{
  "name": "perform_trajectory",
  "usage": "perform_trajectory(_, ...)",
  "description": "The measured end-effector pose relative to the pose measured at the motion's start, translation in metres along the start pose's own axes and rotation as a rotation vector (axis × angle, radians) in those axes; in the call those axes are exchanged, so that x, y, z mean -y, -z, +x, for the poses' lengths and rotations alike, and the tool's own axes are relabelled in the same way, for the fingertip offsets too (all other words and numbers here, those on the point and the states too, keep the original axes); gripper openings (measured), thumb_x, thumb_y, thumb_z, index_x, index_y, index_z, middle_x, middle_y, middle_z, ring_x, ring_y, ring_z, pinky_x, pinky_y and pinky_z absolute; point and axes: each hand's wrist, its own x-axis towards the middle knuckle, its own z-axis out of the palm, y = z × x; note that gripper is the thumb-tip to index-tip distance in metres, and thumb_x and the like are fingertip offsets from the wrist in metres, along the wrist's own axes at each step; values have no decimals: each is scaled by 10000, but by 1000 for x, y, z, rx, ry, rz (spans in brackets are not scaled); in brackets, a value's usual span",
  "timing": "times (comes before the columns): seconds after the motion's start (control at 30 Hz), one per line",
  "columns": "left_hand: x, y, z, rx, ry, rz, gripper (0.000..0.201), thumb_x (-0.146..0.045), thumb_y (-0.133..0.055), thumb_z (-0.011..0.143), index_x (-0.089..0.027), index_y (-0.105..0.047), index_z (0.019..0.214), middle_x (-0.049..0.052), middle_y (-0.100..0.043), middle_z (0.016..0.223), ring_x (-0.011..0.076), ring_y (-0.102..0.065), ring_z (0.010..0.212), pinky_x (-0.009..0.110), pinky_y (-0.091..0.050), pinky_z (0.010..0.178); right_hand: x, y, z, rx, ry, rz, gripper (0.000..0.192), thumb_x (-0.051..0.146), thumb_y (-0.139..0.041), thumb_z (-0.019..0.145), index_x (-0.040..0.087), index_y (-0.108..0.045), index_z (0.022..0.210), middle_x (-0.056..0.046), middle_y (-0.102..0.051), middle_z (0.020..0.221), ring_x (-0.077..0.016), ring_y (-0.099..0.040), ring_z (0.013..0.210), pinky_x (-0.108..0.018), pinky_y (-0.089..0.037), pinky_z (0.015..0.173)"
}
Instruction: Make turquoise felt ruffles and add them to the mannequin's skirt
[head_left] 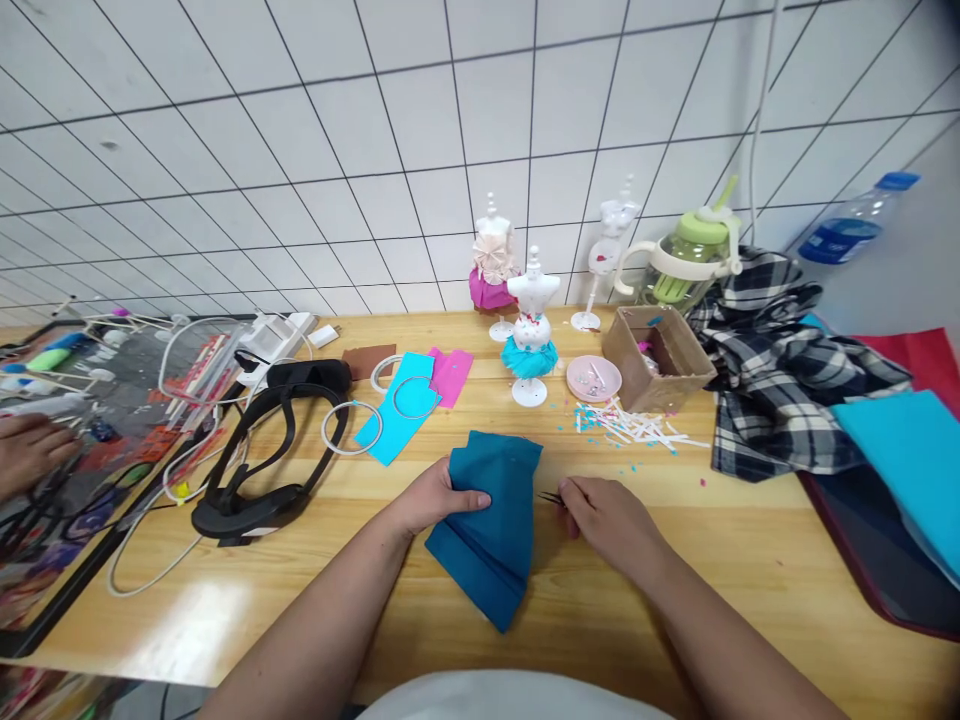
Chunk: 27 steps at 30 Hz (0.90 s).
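My left hand (439, 495) grips a folded piece of dark teal cloth (491, 520), thumb on top, just above the wooden table. To its right, my right hand (604, 515) is closed around a small dark pointed tool (551, 497), perhaps tweezers or small scissors; most of it is hidden in the fingers. The tool's tips point at the cloth's right edge with a small gap between. Behind the cloth stands a small white dress form (532, 295) with a bright blue ruffled skirt. Another dress form (493, 250) wears a beige top and magenta skirt.
A bare dress form (604, 255), pink dish (594, 378), cardboard box (656, 360) and white scraps (637, 428) lie beyond my right hand. Blue cloth (401, 425), hoops (351, 428) and a black headset (262, 510) sit left. Another person's hand (34, 450) is at far left.
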Motion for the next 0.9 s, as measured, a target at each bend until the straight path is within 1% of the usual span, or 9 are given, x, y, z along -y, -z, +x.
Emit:
perform_trajectory(0.13, -1, -1, -1, 26, -9, 32, 382, -261, -808, 666, -157, -694, 1016, 60, -743, 996, 216, -679, 874, 327, -531, 820, 2, -6, 1, 2, 30, 16, 465, 362, -275, 968, 212, -606, 677, -30, -661, 677, -165, -587, 666, -258, -329, 602)
perform_trajectory(0.23, -1, -1, -1, 41, -1, 49, 384, -261, -808, 663, -156, -693, 1014, 59, -742, 991, 221, -679, 879, 330, -532, 823, 3, -9, 1, 42, 54, 66, 496, 368, -245, 976, 213, -622, 694, -29, -646, 653, -161, -578, 651, -257, -325, 597)
perform_trajectory(0.3, -1, -1, -2, 38, 1, 43, 385, -265, -807, 664, -155, -691, 1014, 59, -744, 983, 223, -683, 871, 333, -535, 819, 2, -9, 2, 47, 54, 68, 498, 371, -242, 976, 212, -618, 691, -29, -644, 658, -164, -579, 660, -260, -326, 605)
perform_trajectory(0.4, 2, 1, -3, 10, -6, 13, 402, -264, -808, 661, -153, -678, 1025, 68, -745, 993, 227, -690, 863, 339, -541, 809, -2, -6, 4, -13, 23, 25, 461, 366, -259, 969, 212, -596, 695, -34, -657, 712, -181, -588, 718, -272, -330, 637)
perform_trajectory(0.5, 4, 2, -3, 30, -14, 7, 466, -244, -820, 643, -148, -654, 1068, 84, -743, 1011, 244, -694, 891, 353, -546, 814, -5, -3, 5, -45, 6, -5, 427, 350, -264, 963, 215, -582, 713, -38, -673, 774, -198, -594, 780, -282, -335, 670)
perform_trajectory(0.63, 5, 1, -4, 46, -23, 11, 460, -232, -804, 671, -148, -644, 1095, 92, -741, 1021, 244, -695, 915, 348, -552, 812, -3, -4, 3, 5, 71, 15, 416, 352, -254, 969, 218, -574, 738, -30, -668, 779, -190, -595, 782, -275, -341, 672)
perform_trajectory(0.73, 5, 0, -4, 42, -21, -4, 436, -225, -800, 676, -146, -649, 1077, 95, -743, 1016, 244, -699, 908, 346, -557, 804, -2, -6, 3, 11, 77, -2, 435, 354, -252, 971, 209, -574, 717, -38, -660, 759, -189, -591, 763, -276, -342, 667)
perform_trajectory(0.9, 4, 1, -4, 36, -28, -13, 449, -213, -804, 667, -147, -652, 1084, 96, -743, 1022, 251, -696, 917, 359, -553, 821, -4, -8, 5, 81, 116, 73, 478, 358, -253, 979, 207, -602, 691, -21, -618, 640, -164, -568, 658, -259, -342, 618)
